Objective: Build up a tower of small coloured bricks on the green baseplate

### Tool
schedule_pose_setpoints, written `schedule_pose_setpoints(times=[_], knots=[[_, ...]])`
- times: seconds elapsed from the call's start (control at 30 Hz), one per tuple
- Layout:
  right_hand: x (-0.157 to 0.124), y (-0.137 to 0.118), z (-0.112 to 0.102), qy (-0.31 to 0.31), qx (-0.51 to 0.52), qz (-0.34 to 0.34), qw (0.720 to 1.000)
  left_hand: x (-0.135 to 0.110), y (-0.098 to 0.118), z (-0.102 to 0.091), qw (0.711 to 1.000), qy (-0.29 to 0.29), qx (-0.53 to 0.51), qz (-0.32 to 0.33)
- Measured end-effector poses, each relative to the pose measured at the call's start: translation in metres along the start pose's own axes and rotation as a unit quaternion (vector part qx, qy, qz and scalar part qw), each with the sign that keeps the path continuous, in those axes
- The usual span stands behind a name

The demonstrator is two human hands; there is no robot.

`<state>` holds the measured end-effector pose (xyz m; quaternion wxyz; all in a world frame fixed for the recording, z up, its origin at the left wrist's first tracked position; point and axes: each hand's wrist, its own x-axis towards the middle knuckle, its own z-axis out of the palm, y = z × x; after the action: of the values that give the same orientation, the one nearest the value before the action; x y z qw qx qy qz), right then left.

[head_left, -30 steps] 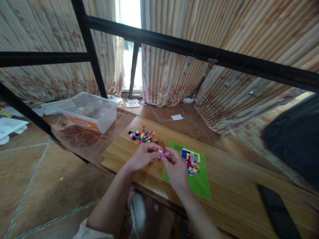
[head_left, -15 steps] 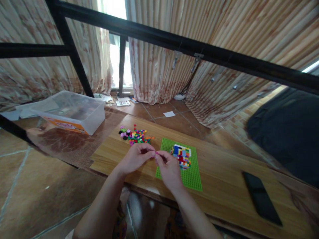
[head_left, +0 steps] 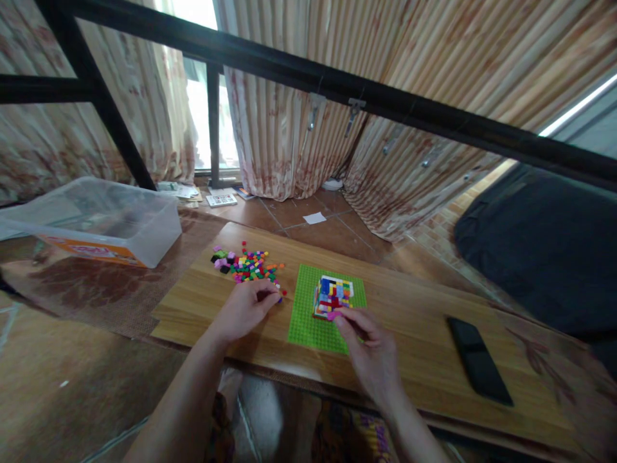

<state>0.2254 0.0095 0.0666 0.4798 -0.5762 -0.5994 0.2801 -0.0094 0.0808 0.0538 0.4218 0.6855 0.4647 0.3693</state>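
Note:
Between the thumb and index finger of my right hand (head_left: pixel 373 350) is a pink toy brick (head_left: pixel 333 315), held at the near edge of a multicoloured brick block (head_left: pixel 332 292). That block stands on a green studded baseplate (head_left: pixel 308 334), and my right hand covers the plate's near right corner. My left hand (head_left: pixel 248 308) is closed in a pinch over the wooden board, left of the baseplate. A tiny blue brick (head_left: pixel 280 299) shows at its fingertips; whether it is gripped or lies on the board I cannot tell. Just beyond are loose small bricks (head_left: pixel 250 265) in a pile.
A black phone (head_left: pixel 479 360) lies on the wooden board (head_left: pixel 409 321) to the right. At the left stands a clear plastic bin (head_left: pixel 159 231) with an orange label. A black metal bar (head_left: pixel 289 67) crosses above, before curtains (head_left: pixel 279 135). A dark bulky object (head_left: pixel 535 251) is at right.
My hands have come apart. The right one has moved to the block with the pink brick, while the left has drawn back toward the loose bricks. The view has shifted to the right.

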Motion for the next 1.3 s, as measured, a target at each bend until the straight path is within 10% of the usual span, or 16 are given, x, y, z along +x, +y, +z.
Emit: schedule_pose_setpoints(times=[0.17,0.37,1.3], knots=[[0.02,0.043,-0.025,0.112,-0.015,0.016,0.993,0.006,-0.004,0.005,0.994,0.073,0.06,-0.051],[0.026,0.065,-0.008,0.135,0.015,0.016,0.991,0.008,0.001,0.008,0.992,0.07,0.085,-0.066],[0.03,0.052,-0.008,0.075,-0.048,0.115,0.989,0.011,-0.005,0.012,0.989,0.075,0.124,-0.024]])
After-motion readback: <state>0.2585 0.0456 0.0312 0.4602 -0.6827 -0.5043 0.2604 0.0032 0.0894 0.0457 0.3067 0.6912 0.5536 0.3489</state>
